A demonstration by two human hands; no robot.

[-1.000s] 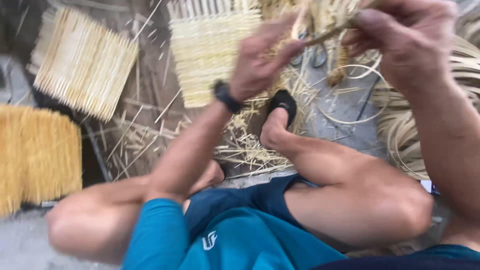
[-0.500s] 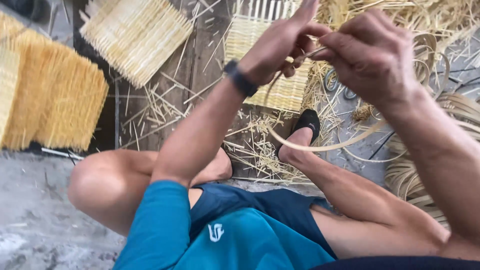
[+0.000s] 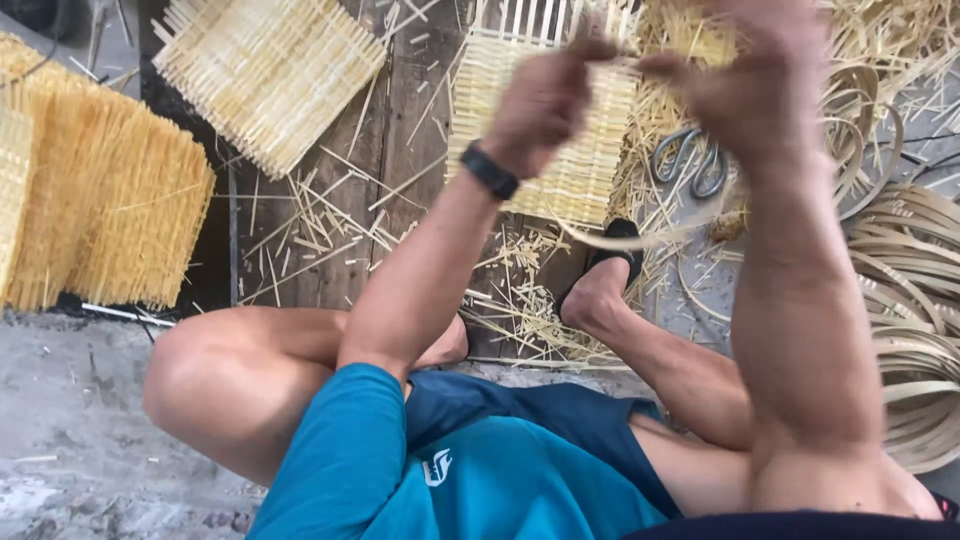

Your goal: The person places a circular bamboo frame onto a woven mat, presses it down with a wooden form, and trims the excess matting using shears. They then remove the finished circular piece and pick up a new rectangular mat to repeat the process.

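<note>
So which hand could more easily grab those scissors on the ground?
Probably the right. The right hand is almost directly above the scissors, while the left hand sits further off over the woven mat. Both pinch a thin strip, so one must let go first.

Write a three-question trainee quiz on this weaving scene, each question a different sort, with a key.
1. True or false: the scissors lie on the ground beside the woven mat under the raised hands.
2. Which hand's wrist carries the black band? A) left hand B) right hand C) neither
3. Fill in: the coiled flat strips lie on the person's ____ side.

Key: 1 true; 2 A; 3 right. Both hands are blurred, but their fingers meet on a thin pale strip that hangs in a curve above the sandalled foot.
</note>
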